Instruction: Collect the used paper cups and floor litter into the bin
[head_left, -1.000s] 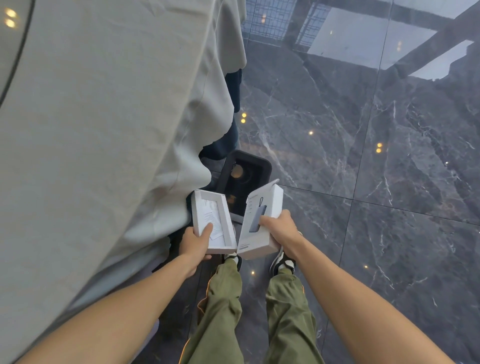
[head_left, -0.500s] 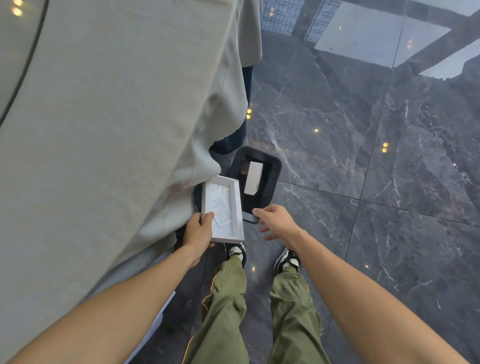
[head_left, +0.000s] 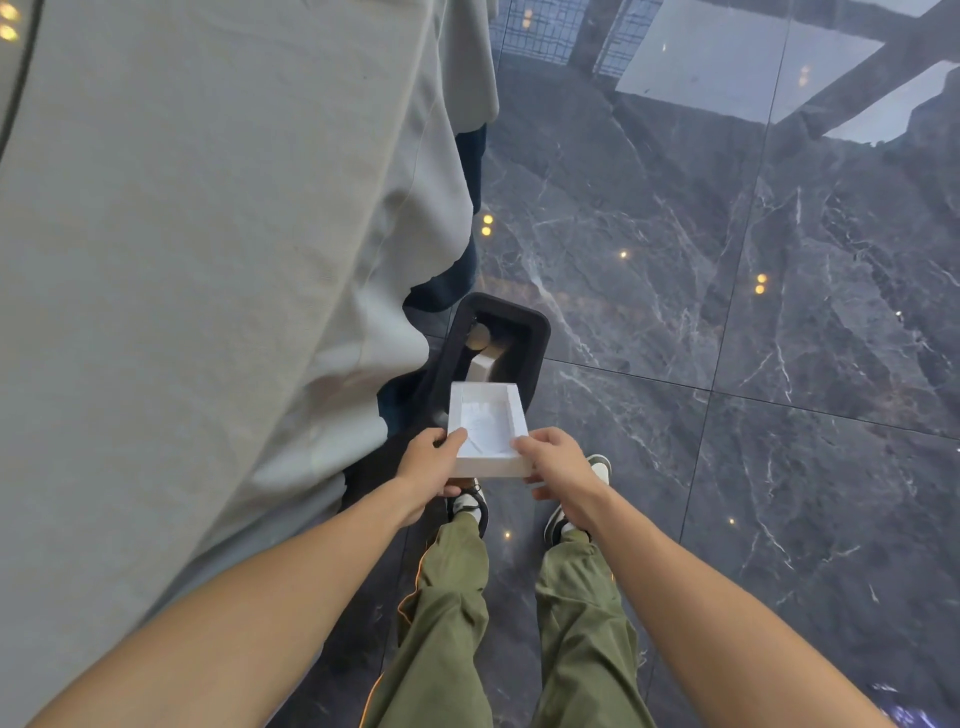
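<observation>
Since half a second ago my right hand (head_left: 558, 465) has come across to the white box tray (head_left: 485, 431), so I now have it in both hands, where before only my left hand (head_left: 434, 462) held it and the right hung open beside the bin (head_left: 493, 345). Left thumb lies over the near-left corner of the tray, fingers curled beneath it; right thumb presses on the near-right rim, fingers wrapped under the edge — both hands closed on the same tray. It sits open side up, with a crumpled sheet of paper (head_left: 485, 426) lying inside, and it is tipped slightly so its far end points toward the bin.

That bin is black, rectangular with rounded corners, standing on the dark marble floor (head_left: 727, 312) just beyond the tray; the tray's far edge overlaps the bin's near rim from my view, though I cannot tell whether they touch. Inside the bin I see a white box (head_left: 482, 366) standing on end, and a round brownish item (head_left: 477, 336) near the far-left corner — too dim to name.

A grey tablecloth (head_left: 208, 260) hangs down the whole left side, its folds close beside the bin. Below the hands are my olive trousers (head_left: 452, 623) and two dark-and-white shoes (head_left: 470, 506) planted on the floor.
</observation>
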